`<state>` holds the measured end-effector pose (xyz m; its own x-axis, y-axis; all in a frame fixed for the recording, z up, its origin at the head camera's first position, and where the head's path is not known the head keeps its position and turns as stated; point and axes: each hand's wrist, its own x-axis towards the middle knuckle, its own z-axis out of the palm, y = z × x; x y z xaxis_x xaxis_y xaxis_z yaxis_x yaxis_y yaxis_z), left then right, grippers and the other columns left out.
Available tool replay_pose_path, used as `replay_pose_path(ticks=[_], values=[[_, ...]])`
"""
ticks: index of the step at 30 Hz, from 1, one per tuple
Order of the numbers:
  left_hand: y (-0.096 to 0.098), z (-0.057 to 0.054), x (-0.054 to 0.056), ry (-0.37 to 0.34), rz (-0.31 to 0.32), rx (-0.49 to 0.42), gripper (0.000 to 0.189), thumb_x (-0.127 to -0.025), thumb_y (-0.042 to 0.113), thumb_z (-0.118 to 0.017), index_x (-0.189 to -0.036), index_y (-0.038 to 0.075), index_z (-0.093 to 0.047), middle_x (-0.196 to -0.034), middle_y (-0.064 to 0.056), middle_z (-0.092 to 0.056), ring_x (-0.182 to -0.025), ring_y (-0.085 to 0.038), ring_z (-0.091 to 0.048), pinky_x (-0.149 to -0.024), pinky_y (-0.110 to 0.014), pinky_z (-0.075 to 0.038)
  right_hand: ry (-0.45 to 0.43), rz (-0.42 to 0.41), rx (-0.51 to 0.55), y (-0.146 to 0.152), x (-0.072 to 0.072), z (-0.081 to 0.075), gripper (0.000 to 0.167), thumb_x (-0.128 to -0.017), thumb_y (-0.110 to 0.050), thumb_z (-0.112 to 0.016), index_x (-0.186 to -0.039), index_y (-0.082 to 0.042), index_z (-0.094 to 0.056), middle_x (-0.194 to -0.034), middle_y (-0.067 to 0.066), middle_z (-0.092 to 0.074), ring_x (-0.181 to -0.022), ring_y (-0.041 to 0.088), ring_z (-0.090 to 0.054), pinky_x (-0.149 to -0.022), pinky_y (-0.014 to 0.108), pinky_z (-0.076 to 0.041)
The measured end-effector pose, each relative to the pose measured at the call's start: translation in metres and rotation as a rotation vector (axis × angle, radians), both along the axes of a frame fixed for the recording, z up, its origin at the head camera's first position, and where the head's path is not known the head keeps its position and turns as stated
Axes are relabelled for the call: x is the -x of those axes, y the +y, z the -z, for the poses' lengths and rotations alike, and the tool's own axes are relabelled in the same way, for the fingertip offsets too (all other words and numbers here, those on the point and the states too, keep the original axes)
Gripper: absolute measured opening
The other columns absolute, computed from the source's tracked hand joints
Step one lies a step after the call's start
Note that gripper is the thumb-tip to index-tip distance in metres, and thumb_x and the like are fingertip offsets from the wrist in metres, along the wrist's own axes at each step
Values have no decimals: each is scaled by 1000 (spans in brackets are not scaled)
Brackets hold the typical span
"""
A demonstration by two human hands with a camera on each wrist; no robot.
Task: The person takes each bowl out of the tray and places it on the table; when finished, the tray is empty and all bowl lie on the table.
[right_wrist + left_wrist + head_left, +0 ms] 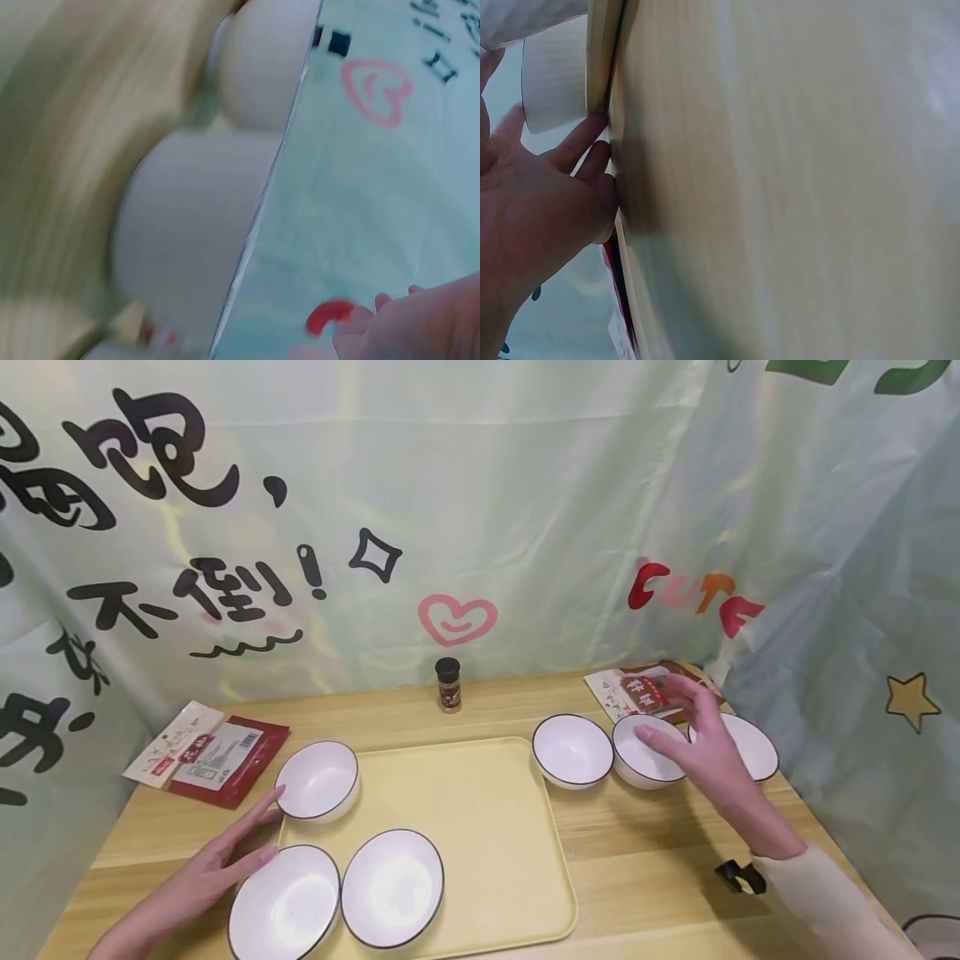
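Note:
My left hand (213, 868) is at the left side of the yellow tray (495, 835), its fingers extended. One fingertip lies at the rim of the upper-left white bowl (318, 781), and the thumb is at the edge of the lower-left bowl (285, 902). A third bowl (392, 888) stands beside that one on the tray. In the left wrist view, fingertips meet the tray's side below a bowl (555, 75). My right hand (708, 752) is spread over the middle bowl (645, 756) of a row of three, between a left bowl (573, 750) and a right bowl (746, 747).
A red-and-white packet (213, 756) lies at the back left, another packet (637, 689) behind the right row. A black-capped spice jar (448, 685) stands near the back curtain (525, 527). A black clip-like object (741, 877) shows by the right sleeve. Part of another bowl (933, 935) shows bottom right.

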<state>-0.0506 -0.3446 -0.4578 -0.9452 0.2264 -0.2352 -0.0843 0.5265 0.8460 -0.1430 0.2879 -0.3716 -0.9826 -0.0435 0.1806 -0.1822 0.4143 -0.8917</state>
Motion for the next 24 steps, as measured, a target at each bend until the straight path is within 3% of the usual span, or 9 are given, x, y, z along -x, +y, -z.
replay_pose_path(ticks=[5, 14, 24], values=[[-1, 1, 1, 14, 12, -5, 75, -115, 24, -57, -177, 34, -15, -173, -30, -28, -156, -56, -19, -110, -88, -18, 5, -102, 20, -39, -2, -1, 96, -96, -15, -85, -170, -4, -24, -173, 18, -30, -159, 40, -26, -128, 58, -20], [0, 2, 0, 23, 9, 4, 74, -115, 24, -57, -177, 35, -16, -170, -31, -32, -156, -56, -19, -109, -88, -18, -15, -311, 80, -113, -20, 19, 105, -88, -20, -93, -167, -2, -26, -171, 19, -32, -157, 42, -31, -125, 61, -28], [1, 2, -1, 8, -12, 3, 75, -115, 24, -58, -177, 35, -16, -170, -31, -32, -156, -53, -20, -110, -87, -19, -196, -514, 10, -175, -38, 29, 122, -78, -37, -99, -170, -10, -24, -172, 15, -28, -154, 41, -35, -120, 62, -36]])
